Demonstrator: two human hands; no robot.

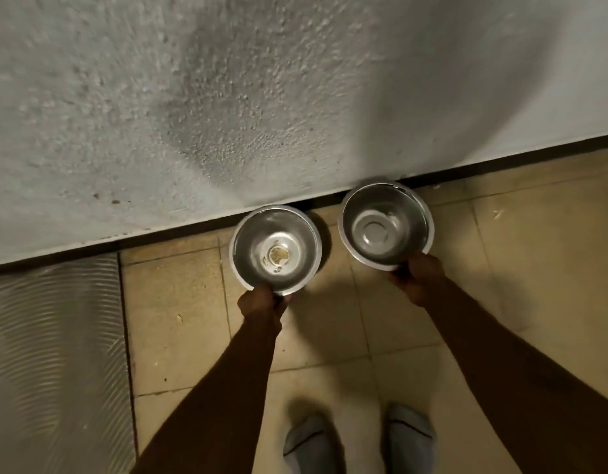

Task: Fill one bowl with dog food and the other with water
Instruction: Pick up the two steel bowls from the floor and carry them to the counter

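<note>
Both hands are clamped on rims: left hand (261, 302) on the crumb-soiled bowl (276, 248); right hand (417, 271) on the cleaner bowl (386, 225); such thin edge-pinches risk tipping either bowl; stale residue could foul the water.

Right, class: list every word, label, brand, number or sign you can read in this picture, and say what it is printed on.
None: no readable text anywhere.
Left bowl: bare metal with yellowish residue at the bottom, no stamp visible.
Right bowl: bare metal, no marking.
Wall, floor tiles and socks: no print or logo.
</note>
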